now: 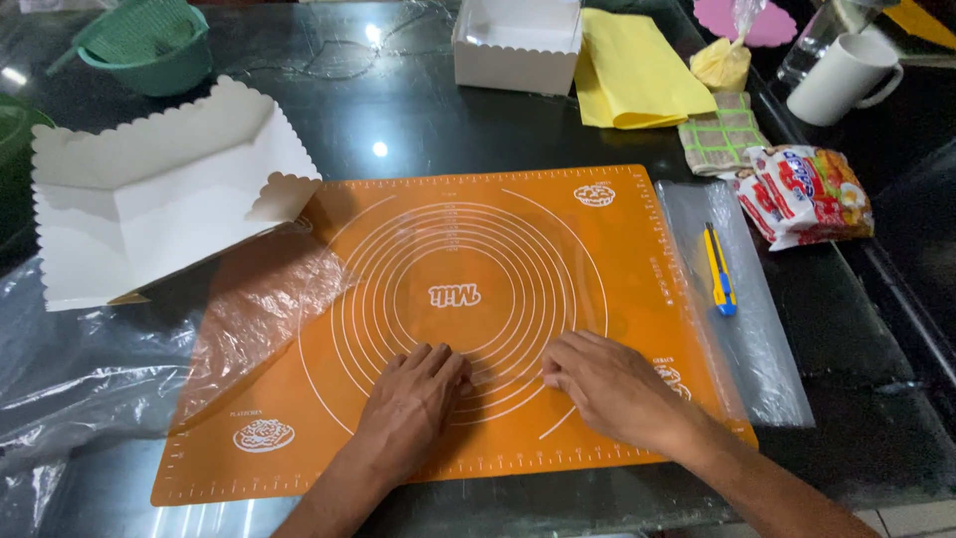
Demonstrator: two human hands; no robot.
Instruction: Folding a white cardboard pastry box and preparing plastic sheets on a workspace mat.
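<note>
Both hands, left (413, 394) and right (612, 389), press flat with fingers spread, gripping nothing, on the orange mat (518, 249) lying on the surface (398, 120). It looks thin, floppy, light; best lifted by an edge.

Both hands (left (413, 394), right (607, 384)) flat, palms down, on orange mat (597, 259).

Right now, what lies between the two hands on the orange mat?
In the head view, only bare orange mat with its white rings separates the left hand from the right hand.
</note>
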